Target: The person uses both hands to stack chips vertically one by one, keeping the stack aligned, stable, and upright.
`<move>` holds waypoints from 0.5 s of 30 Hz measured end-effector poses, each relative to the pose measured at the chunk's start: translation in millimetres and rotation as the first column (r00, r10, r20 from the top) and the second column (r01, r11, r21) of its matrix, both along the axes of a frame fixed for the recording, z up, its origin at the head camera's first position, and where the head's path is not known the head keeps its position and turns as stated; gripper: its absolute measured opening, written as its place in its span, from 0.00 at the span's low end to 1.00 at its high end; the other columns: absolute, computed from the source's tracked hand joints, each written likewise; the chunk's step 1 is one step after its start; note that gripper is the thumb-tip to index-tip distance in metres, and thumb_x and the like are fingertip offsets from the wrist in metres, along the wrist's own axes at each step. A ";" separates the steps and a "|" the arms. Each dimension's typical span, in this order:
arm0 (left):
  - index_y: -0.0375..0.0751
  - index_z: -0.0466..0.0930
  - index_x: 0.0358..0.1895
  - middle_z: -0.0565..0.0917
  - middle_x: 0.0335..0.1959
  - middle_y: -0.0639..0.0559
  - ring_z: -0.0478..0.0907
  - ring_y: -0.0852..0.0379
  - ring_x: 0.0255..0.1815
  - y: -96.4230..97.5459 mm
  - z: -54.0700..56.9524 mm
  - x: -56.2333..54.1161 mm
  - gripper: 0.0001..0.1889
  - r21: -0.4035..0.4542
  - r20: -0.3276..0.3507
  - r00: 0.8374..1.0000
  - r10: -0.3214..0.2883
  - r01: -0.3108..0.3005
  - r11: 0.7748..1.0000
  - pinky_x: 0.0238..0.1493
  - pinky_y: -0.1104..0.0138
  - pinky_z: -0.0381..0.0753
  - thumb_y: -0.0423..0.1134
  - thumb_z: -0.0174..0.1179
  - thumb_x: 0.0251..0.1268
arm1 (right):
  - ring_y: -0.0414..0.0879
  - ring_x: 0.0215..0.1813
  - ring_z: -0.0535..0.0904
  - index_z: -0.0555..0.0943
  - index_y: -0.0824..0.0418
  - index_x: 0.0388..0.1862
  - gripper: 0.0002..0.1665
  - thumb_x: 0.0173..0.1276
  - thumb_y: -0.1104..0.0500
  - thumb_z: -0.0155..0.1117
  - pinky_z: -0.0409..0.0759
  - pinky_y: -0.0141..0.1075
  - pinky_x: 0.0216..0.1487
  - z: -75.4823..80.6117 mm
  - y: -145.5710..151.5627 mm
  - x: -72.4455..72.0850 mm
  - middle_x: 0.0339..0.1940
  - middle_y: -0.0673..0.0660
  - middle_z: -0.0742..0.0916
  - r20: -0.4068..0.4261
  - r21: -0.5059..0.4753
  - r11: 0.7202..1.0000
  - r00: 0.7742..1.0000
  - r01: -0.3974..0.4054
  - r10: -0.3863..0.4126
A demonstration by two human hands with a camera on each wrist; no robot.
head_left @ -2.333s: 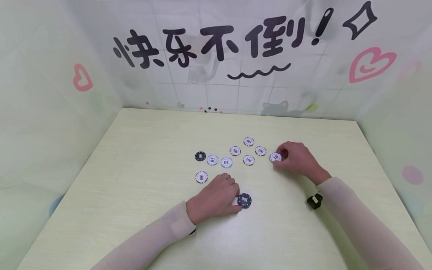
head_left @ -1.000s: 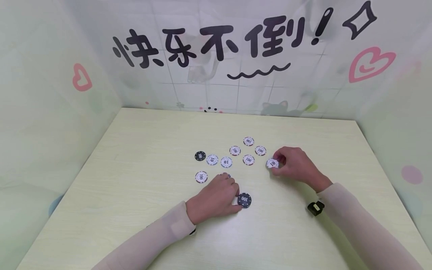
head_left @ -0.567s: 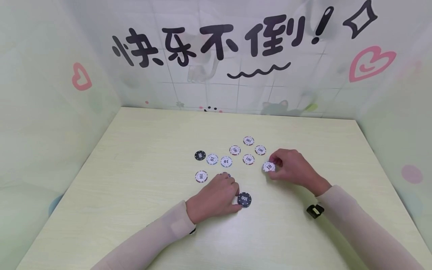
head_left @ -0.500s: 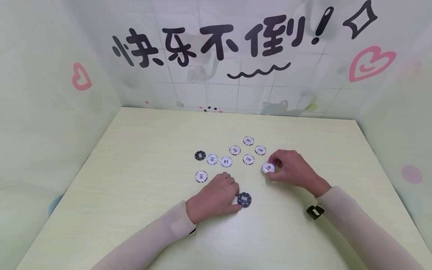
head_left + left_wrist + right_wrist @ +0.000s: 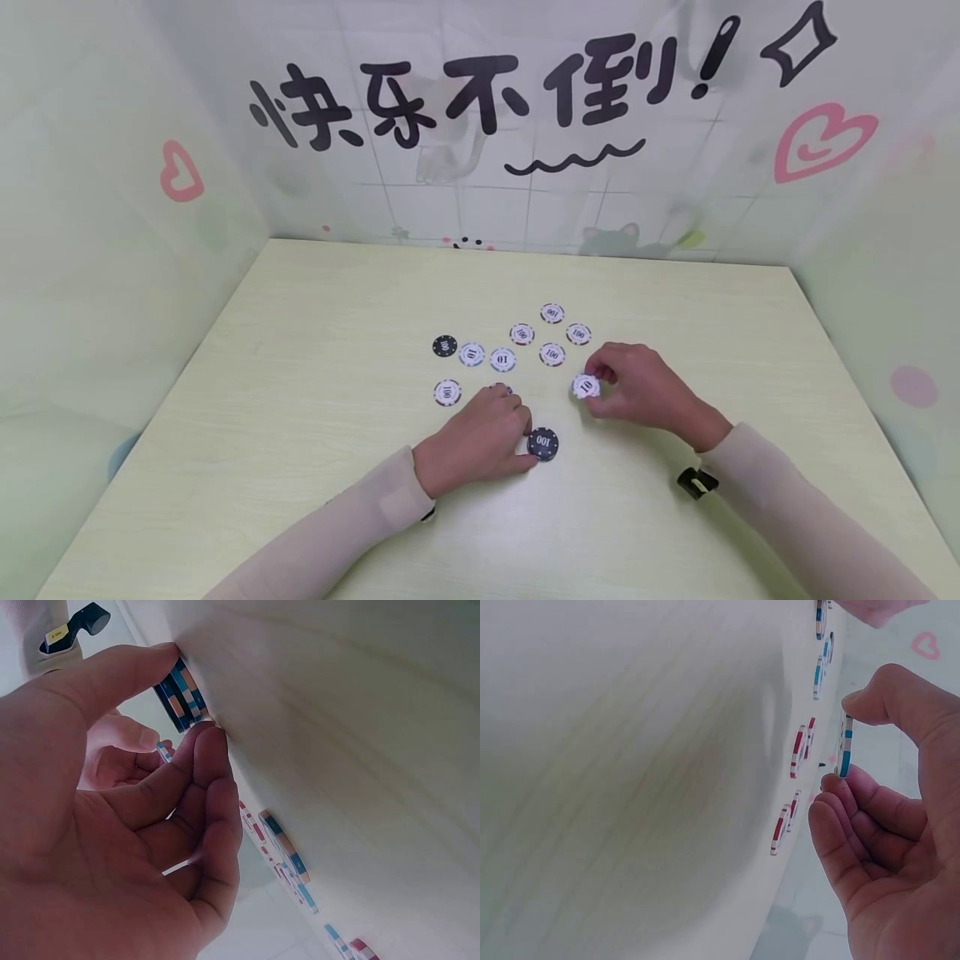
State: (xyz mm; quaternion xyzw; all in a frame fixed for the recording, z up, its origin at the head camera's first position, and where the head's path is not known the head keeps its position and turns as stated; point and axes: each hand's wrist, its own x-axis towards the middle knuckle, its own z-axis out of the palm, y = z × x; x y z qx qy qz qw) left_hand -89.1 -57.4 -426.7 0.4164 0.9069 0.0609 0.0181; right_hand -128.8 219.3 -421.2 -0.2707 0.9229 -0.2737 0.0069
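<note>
My left hand (image 5: 476, 437) pinches a short stack of poker chips (image 5: 543, 444), the top one black and marked 100. In the left wrist view the stack's striped edges (image 5: 181, 697) show between thumb and fingertips, on the tabletop. My right hand (image 5: 645, 387) pinches a white poker chip (image 5: 586, 386) marked 10 by its edge. The right wrist view shows this chip (image 5: 846, 746) with blue edge marks, held up off the table. It is above and to the right of the stack, apart from it. Another chip (image 5: 507, 389) is mostly hidden behind my left hand.
Several loose chips lie flat beyond my hands: red-edged white ones (image 5: 552, 355) near the middle, white 10 chips (image 5: 472, 355) left of them, a black 100 (image 5: 445, 346), and a white 100 (image 5: 447, 392). A printed cloth wall (image 5: 480, 200) bounds the table (image 5: 337, 317).
My right hand has carried the white 10 chip left and toward me, nearer the stack. My left hand and the stack have stayed in place.
</note>
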 end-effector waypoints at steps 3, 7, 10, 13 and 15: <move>0.43 0.91 0.39 0.85 0.32 0.56 0.75 0.55 0.37 -0.1 -0.1 -0.1 0.18 0.002 -0.007 1.000 -0.001 0.001 1.000 0.44 0.64 0.76 0.56 0.78 0.65 | 0.42 0.37 0.79 0.88 0.60 0.40 0.15 0.54 0.62 0.82 0.82 0.37 0.41 0.2 -3.0 3.5 0.34 0.45 0.85 -0.016 -0.003 1.000 1.000 -0.020 0.020; 0.44 0.91 0.38 0.84 0.31 0.57 0.75 0.55 0.37 -0.1 -0.5 -0.3 0.18 0.005 -0.012 1.000 -0.001 0.001 1.000 0.44 0.64 0.75 0.57 0.78 0.65 | 0.41 0.37 0.79 0.88 0.58 0.39 0.14 0.54 0.62 0.82 0.82 0.37 0.41 0.9 -7.9 8.4 0.34 0.44 0.85 -0.029 -0.008 0.999 0.999 -0.045 0.045; 0.44 0.91 0.38 0.83 0.30 0.57 0.74 0.56 0.36 0.0 -0.9 -0.2 0.18 0.002 -0.010 1.000 0.001 -0.001 1.000 0.43 0.64 0.75 0.57 0.78 0.65 | 0.41 0.37 0.79 0.88 0.58 0.40 0.14 0.54 0.61 0.83 0.82 0.36 0.41 1.3 -12.0 12.1 0.34 0.44 0.85 -0.034 -0.001 0.998 0.998 -0.059 0.059; 0.44 0.91 0.38 0.82 0.29 0.57 0.73 0.56 0.36 0.0 -1.0 -0.1 0.18 0.000 -0.010 1.000 0.002 -0.002 1.000 0.43 0.64 0.74 0.57 0.78 0.65 | 0.41 0.37 0.79 0.88 0.58 0.40 0.15 0.55 0.61 0.83 0.83 0.36 0.41 1.2 -15.7 15.3 0.34 0.43 0.85 -0.038 0.013 0.997 0.997 -0.073 0.074; 0.44 0.91 0.38 0.82 0.29 0.57 0.73 0.56 0.36 -0.1 -0.9 0.1 0.18 0.000 -0.010 1.000 0.000 0.000 1.000 0.43 0.64 0.74 0.57 0.78 0.65 | 0.41 0.37 0.80 0.88 0.58 0.40 0.15 0.55 0.60 0.84 0.83 0.36 0.41 0.7 -17.8 17.0 0.34 0.43 0.85 -0.042 0.022 0.996 0.995 -0.084 0.085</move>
